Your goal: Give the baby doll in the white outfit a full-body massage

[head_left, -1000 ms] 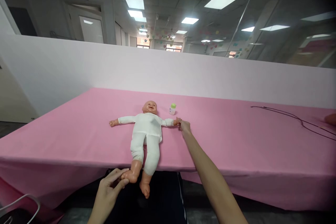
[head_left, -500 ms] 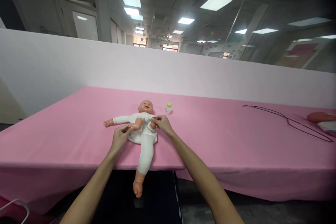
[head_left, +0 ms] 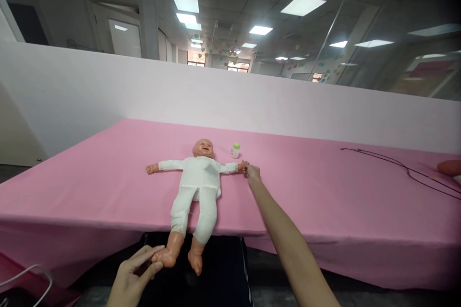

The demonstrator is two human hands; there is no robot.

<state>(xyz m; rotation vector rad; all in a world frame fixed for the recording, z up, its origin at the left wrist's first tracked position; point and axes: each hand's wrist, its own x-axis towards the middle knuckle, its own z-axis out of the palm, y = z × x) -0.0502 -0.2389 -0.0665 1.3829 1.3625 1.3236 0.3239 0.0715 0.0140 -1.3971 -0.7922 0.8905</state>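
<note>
A baby doll [head_left: 200,172] with a white cloth body lies on its back on the pink-covered table [head_left: 298,192], head toward the wall and arms spread sideways. Its legs reach past the table's front edge. My left hand [head_left: 139,268] pinches the toes of the doll's foot on the left side, below the edge. At the right, my right hand [head_left: 251,171] holds the doll's small hand between closed fingertips, just above the cloth. A small bottle [head_left: 235,150] with a green cap stands beside the doll's head, near my right hand.
A thin dark cord [head_left: 391,158] lies looped at the right of the table, beside an orange-brown object [head_left: 449,168] cut off by the frame. A low white wall [head_left: 252,100] with glass above runs behind. A pale curved bar [head_left: 39,268] shows at the lower left.
The doll's bent leg has come down straight with my left hand, toward the lower left. My right hand has moved right, stretching the doll's arm out sideways. The view has shifted slightly.
</note>
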